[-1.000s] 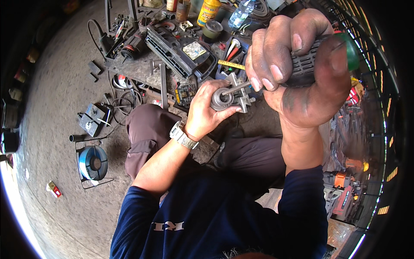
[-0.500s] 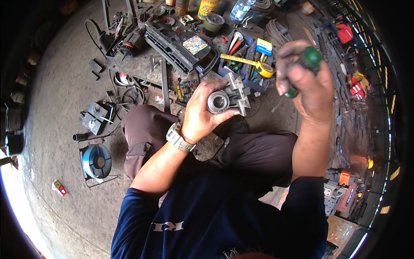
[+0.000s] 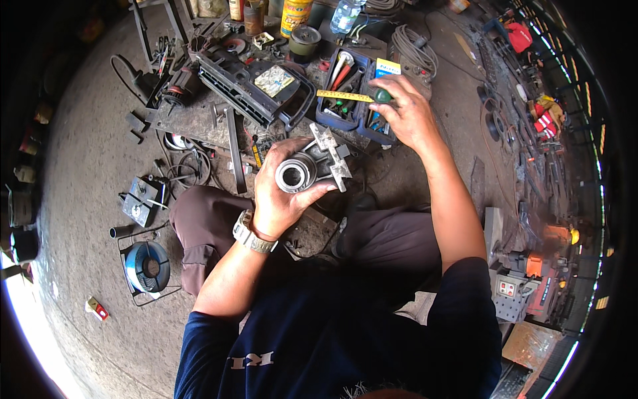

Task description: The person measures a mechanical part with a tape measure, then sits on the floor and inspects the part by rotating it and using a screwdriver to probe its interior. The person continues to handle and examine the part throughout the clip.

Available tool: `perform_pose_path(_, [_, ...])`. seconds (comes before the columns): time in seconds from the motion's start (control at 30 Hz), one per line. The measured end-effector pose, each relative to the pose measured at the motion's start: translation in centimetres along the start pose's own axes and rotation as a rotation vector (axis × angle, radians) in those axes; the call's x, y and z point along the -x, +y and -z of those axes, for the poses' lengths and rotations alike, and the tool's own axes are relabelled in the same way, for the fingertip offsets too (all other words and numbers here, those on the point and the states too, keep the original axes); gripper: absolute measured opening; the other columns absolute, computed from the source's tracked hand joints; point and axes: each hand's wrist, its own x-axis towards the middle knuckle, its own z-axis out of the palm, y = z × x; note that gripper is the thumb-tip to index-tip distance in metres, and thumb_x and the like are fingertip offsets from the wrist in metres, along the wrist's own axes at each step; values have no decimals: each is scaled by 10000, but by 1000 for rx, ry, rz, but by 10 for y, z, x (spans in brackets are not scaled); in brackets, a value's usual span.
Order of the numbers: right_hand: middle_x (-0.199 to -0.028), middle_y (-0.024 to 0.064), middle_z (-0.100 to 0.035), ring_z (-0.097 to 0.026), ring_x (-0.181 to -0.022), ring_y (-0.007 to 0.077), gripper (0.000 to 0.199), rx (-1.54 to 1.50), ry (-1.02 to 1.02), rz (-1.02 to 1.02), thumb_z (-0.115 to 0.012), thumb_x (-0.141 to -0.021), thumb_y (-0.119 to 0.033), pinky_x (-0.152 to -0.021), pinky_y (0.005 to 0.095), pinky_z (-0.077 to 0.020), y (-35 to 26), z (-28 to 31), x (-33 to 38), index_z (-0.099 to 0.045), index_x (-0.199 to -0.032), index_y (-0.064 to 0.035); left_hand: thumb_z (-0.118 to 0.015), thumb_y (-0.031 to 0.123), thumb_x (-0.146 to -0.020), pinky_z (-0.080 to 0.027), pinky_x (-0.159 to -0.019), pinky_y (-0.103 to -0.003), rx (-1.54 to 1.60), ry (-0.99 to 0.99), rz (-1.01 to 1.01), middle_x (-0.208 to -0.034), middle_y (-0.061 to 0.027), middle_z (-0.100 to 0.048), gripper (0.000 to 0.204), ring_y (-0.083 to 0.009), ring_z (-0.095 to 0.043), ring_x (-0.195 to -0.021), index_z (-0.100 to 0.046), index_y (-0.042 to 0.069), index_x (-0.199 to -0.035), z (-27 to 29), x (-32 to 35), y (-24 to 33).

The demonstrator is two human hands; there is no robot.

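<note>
My left hand [image 3: 271, 178] is wrapped round a grey metal casting [image 3: 325, 158] with a bearing-like ring [image 3: 296, 173] at its near end. The ring's round opening faces up, and the casting's flat, notched flange points right. Over the toolbox at upper right, my right hand [image 3: 410, 113] is closed on a green-handled tool [image 3: 381, 96]. Only the rounded green end shows; fingers hide the rest, so its exact kind is unclear. A yellow tape measure blade [image 3: 342, 96] reaches leftward from beside that hand. The tape's case is mostly hidden.
An open dark blue toolbox [image 3: 339, 124] holds several hand tools. A black plastic case [image 3: 256, 90] lies left of it on a cluttered board. Coiled cable [image 3: 415, 52] sits farther right. On the left floor are a blue wire spool [image 3: 147, 266] and a dark metal box [image 3: 143, 201].
My right hand has moved left and slightly lower over the toolbox, still gripping the green-handled tool. My left hand and the casting appear lower and farther left, as the whole view has shifted.
</note>
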Motion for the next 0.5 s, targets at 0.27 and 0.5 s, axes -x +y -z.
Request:
perform_pose_path(0.27, [-1432,125,-565,-626,-1255,389,424,261,-93,2,-634,-948,4,-1026,461,-543,81,-100,-17,-661,-1339,-159,-977,369,-697,-552,-976,-441,15,-14,4,-1237,-188,-701,784,-363,-690,-1139,-614,0,-1286,-1,0,1])
perform_pose_path(0.5, [-1477,191,-498,-585,-1315,414,477,327,-178,-127,-516,-972,-11,-1086,489,-503,84,-137,-35,-634,-1403,-177,-979,334,-694,-537,-1006,-462,54,-45,-20,-1267,-176,-685,780,-362,-675,-1157,-614,17,-1306,1,4,3])
